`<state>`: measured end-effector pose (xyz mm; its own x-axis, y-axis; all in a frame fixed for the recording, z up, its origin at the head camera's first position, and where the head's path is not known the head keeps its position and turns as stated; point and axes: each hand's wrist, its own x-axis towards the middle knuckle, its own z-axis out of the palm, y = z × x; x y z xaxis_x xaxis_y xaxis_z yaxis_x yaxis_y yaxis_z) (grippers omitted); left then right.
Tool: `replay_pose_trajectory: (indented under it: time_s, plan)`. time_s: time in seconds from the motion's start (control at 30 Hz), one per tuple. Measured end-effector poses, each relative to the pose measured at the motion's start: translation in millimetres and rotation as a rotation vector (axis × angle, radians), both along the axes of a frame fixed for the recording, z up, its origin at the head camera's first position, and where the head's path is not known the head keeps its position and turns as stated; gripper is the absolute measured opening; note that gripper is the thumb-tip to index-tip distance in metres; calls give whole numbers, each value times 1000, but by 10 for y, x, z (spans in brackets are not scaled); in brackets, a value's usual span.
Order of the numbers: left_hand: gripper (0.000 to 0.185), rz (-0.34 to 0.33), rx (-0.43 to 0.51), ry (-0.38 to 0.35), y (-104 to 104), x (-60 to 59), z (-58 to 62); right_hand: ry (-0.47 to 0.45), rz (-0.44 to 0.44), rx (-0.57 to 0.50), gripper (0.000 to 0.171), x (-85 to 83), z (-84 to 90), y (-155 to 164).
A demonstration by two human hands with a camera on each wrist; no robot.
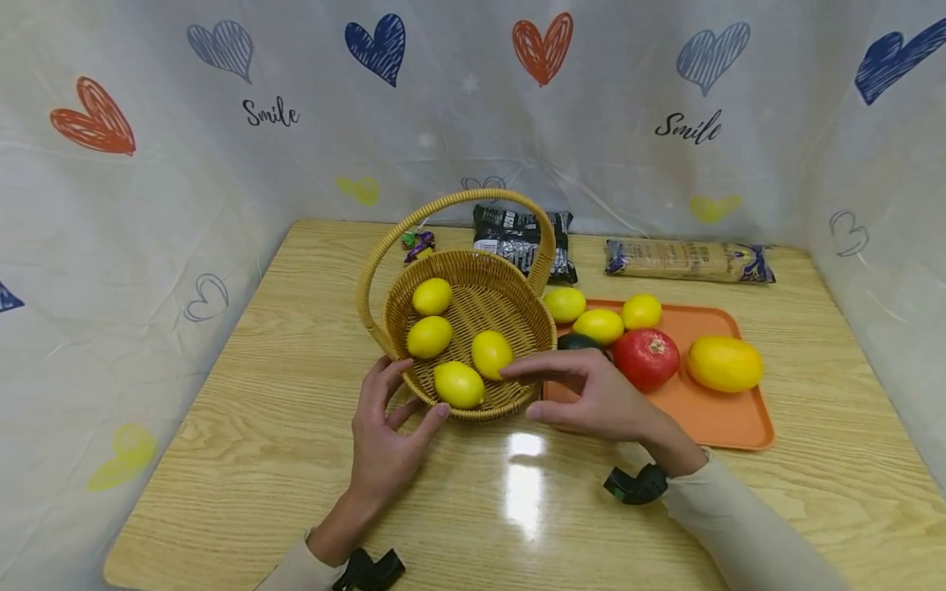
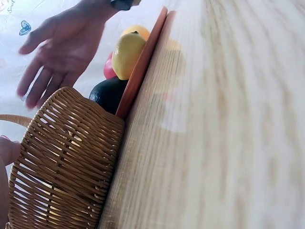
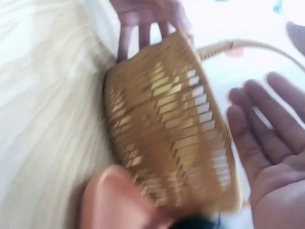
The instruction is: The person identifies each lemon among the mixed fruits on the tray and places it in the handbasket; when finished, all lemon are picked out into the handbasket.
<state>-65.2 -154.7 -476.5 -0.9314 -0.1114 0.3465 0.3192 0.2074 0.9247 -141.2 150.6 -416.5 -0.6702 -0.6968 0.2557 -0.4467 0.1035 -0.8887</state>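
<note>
A wicker basket [image 1: 473, 414] with an arched handle holds several lemons [image 1: 459, 385]. At its near left rim my left hand [image 1: 388, 447] holds it, with thumb and index fingertip on the rim; other fingers lie along the outer wall in the right wrist view. My right hand [image 1: 591, 398] hovers over the near right rim, fingers extended, index fingertip close to a lemon [image 1: 491, 355]. Its palm [image 3: 281, 191] shows bare in the right wrist view. Right of the basket, an orange tray [image 1: 702, 419] bears lemons [image 1: 641, 312], a pomegranate [image 1: 646, 359] and a yellow oval fruit [image 1: 724, 364].
A dark green fruit [image 1: 580, 341] lies on the tray, partly behind my right hand. Behind the basket are a black packet [image 1: 510, 234] and small wrapped candies [image 1: 420, 245]. A long noodle-like packet [image 1: 690, 261] lies at the table's back right, before a heart-print curtain [image 1: 443, 123].
</note>
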Motion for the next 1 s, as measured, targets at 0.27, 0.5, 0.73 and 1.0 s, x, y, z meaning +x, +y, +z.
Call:
replay_pose_trajectory:
  time_s: [0.27,0.5,0.73,1.0]
  plan:
    - [70,5,-14,-3,-6,7,1,-136,-62,-297,42,132,-195,578]
    - [71,7,-13,-13,5,6,-5,-99,-159,-329,46,293,-254,1016]
    - [71,8,-9,-14,6,3,-9,-107,-255,-302,47,450,-309,1319]
    - [70,7,-3,-10,6,-1,-12,-89,-358,-90,52,516,-372,1345]
